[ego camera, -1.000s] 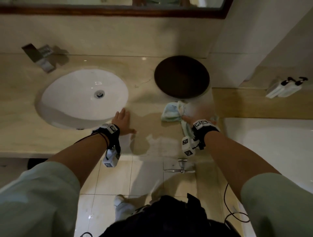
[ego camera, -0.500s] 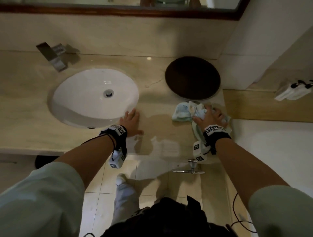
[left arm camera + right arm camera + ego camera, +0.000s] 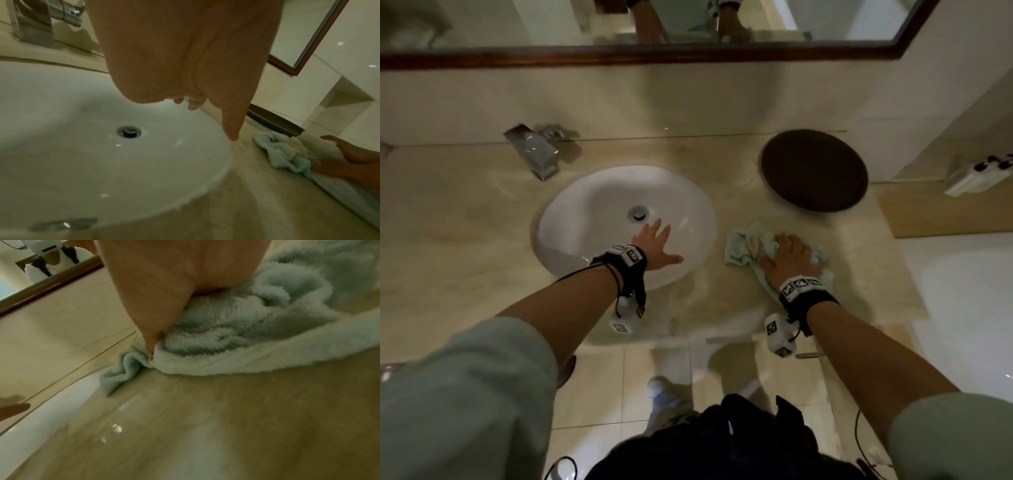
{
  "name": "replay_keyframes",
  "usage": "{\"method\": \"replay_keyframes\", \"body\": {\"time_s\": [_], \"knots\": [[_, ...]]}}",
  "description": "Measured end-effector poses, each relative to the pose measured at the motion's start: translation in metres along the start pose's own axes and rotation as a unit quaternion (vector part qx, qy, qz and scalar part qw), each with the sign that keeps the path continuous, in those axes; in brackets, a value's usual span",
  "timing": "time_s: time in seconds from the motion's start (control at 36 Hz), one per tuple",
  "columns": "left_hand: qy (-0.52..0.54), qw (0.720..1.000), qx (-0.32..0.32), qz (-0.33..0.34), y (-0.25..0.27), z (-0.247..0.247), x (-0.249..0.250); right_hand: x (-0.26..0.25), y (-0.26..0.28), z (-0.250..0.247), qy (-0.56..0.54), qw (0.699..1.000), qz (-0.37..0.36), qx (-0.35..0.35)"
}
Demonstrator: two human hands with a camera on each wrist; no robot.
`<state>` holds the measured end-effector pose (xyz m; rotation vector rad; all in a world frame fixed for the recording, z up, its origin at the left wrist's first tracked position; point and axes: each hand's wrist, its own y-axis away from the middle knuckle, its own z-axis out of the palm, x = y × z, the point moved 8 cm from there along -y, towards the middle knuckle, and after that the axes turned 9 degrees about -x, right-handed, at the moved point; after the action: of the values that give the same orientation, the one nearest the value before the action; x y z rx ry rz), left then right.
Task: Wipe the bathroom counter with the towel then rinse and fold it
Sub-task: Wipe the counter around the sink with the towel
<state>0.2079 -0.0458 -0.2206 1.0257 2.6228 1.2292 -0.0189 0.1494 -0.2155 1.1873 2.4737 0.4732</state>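
Observation:
A pale blue-and-cream towel (image 3: 743, 246) lies bunched on the beige marble counter (image 3: 465, 222), to the right of the white sink (image 3: 585, 219). My right hand (image 3: 787, 257) grips the towel and presses it onto the counter. In the right wrist view the thumb digs into the towel (image 3: 226, 331) folds. My left hand (image 3: 654, 245) is open with fingers spread over the front right of the basin, holding nothing. In the left wrist view its thumb points down at the sink (image 3: 82, 129) rim, with the towel (image 3: 287, 152) and right hand (image 3: 353, 160) off to the right.
A chrome faucet (image 3: 534, 150) stands behind the sink on the left. A dark round tray (image 3: 813, 171) sits at the back right, just behind the towel. White bottles (image 3: 979, 174) rest on a ledge at far right. A wood-framed mirror (image 3: 688, 56) hangs above. Wet sheen marks the counter (image 3: 115, 428).
My left hand has left the counter's front edge and moved forward over the basin. My right hand with the towel has shifted slightly left, away from the tray.

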Motion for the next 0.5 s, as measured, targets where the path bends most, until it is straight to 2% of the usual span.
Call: {"method": "replay_keyframes", "body": {"time_s": [0.11, 0.25, 0.5], "knots": [[-0.003, 0.999, -0.001, -0.037, 0.004, -0.014, -0.048, -0.031, 0.003, 0.008, 0.012, 1.0, 0.025, 0.009], [0.037, 0.993, -0.004, -0.109, 0.009, -0.014, -0.093, -0.032, -0.001, 0.008, 0.014, 0.999, 0.037, 0.014], [0.099, 0.979, 0.026, -0.175, -0.001, -0.012, -0.117, -0.094, -0.045, -0.009, 0.025, 0.999, 0.018, 0.009]]}}
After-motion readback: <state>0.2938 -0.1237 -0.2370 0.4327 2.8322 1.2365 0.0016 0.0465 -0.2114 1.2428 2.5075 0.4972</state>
